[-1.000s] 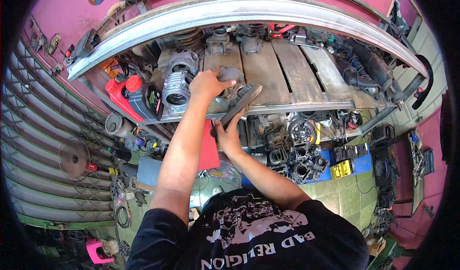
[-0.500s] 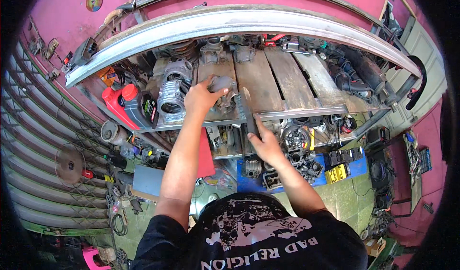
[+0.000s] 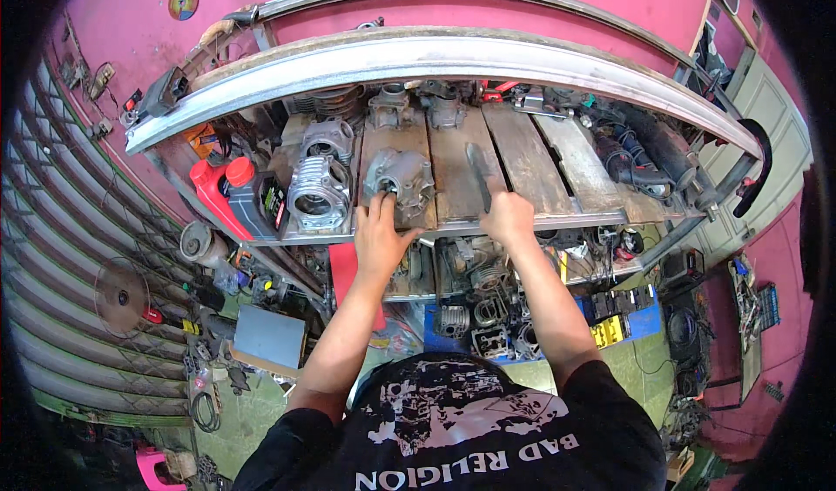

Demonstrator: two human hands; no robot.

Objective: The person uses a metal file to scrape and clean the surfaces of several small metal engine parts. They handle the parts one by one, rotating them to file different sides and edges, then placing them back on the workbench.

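Observation:
A grey, grimy engine cylinder head [image 3: 402,171] lies on the wooden slats of the bench. At its near side is my left hand [image 3: 383,237], fingertips hooked on the casting's lower edge and thumb spread out toward the bench rim. My right hand [image 3: 509,219] is closed around the handle of a long, narrow brush [image 3: 478,167], blurred by motion. The brush stands to the right of the casting, apart from it, over the slats. Left of the casting sits a finned engine cylinder [image 3: 319,191], with its round bore facing me.
A metal beam [image 3: 435,54] crosses above the bench's back. Red and black oil bottles [image 3: 254,197] stand at the left end; a power drill [image 3: 640,169] lies at the right. Below, more engine parts [image 3: 489,339] rest on a blue surface. A fan [image 3: 122,298] stands far left.
My left hand has moved from the casting's top to its near edge, and more of the casting shows. My right hand has shifted right and up, taking the brush away from the casting.

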